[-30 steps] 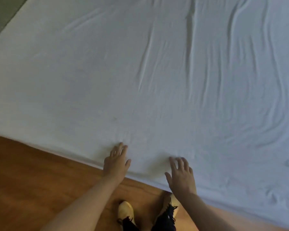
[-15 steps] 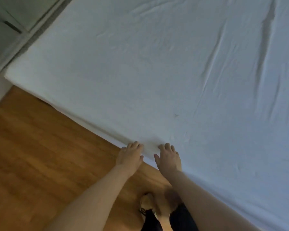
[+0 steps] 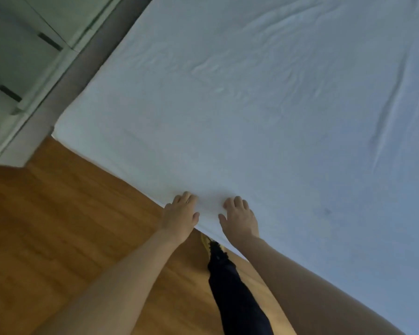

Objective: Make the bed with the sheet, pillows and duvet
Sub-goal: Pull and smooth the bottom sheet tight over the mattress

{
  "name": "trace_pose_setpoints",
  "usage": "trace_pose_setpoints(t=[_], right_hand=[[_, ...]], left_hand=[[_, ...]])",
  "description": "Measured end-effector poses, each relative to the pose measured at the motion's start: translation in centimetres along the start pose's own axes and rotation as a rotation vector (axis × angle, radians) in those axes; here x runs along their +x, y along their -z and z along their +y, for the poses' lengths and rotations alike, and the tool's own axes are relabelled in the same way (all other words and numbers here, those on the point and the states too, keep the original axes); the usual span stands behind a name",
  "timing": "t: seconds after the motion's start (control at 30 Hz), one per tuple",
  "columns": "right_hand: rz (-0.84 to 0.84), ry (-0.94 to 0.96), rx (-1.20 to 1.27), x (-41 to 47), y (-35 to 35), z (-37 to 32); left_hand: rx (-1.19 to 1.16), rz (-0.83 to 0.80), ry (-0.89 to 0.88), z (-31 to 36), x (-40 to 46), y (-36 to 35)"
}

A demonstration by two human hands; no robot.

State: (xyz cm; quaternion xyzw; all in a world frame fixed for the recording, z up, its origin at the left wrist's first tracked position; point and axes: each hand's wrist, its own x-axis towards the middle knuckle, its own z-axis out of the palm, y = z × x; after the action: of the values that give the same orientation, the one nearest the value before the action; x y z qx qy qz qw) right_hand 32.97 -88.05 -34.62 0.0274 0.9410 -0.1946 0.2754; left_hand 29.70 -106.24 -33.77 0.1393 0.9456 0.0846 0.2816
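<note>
Fingers: the fingers of both hands lie flat and relaxed on the cloth, a little spread; they grasp nothing and are not clenched.
Left hand: the left hand (image 3: pixel 181 213) rests palm down at the near edge of the bed, with its fingertips on the sheet and its wrist over the floor.
Right hand: the right hand (image 3: pixel 239 217) lies just beside it, also palm down on the sheet, thumb pointing toward the other hand.
Sheet, place: the white sheet (image 3: pixel 264 105) covers the whole mattress that is in view, from the near edge to the far corner beside the wardrobe (image 3: pixel 22 59).
Sheet, surface: several long creases run across it on the right; near the hands it looks smoother.
Sheet, handling: I judge it light, soft and limp, so it will slide and wrinkle easily under a push; it is not fragile.
Where to hold: to pull it tight I would pinch the hem at the edge of the mattress, close to the hands.
Pillows and duvet: not in view.
Floor: the wooden floor (image 3: pixel 58 226) is under the arms; one leg in dark trousers (image 3: pixel 235 293) stands there.
Writing: no brand, label or text can be read.
</note>
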Motion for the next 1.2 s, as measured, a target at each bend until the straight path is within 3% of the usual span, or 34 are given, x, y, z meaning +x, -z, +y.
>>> trace_pose_setpoints(t=[0.17, 0.37, 0.67, 0.9, 1.03, 1.2], right_hand=[[0.018, -0.055, 0.054, 6.1, 1.2, -5.7], [0.029, -0.065, 0.041, 13.8, 3.1, -12.2], [0.117, -0.213, 0.049, 22.5, 2.0, -23.2], [0.276, -0.476, 0.09, 23.2, -0.6, -25.8], [0.364, -0.634, 0.106, 23.1, -1.1, -27.1], [0.43, -0.69, 0.028, 23.2, -2.3, -27.9]], left_hand=[[0.004, -0.021, -0.012, -7.1, 4.8, 4.8], [-0.077, 0.063, 0.138, -16.3, 9.7, 10.6], [-0.097, 0.052, 0.03, -28.9, 15.6, 14.8], [-0.171, 0.084, -0.077, -30.8, 16.1, 13.5], [-0.149, -0.032, -0.053, -30.0, 17.2, 14.8], [-0.042, -0.158, 0.035, -28.6, 18.6, 15.5]])
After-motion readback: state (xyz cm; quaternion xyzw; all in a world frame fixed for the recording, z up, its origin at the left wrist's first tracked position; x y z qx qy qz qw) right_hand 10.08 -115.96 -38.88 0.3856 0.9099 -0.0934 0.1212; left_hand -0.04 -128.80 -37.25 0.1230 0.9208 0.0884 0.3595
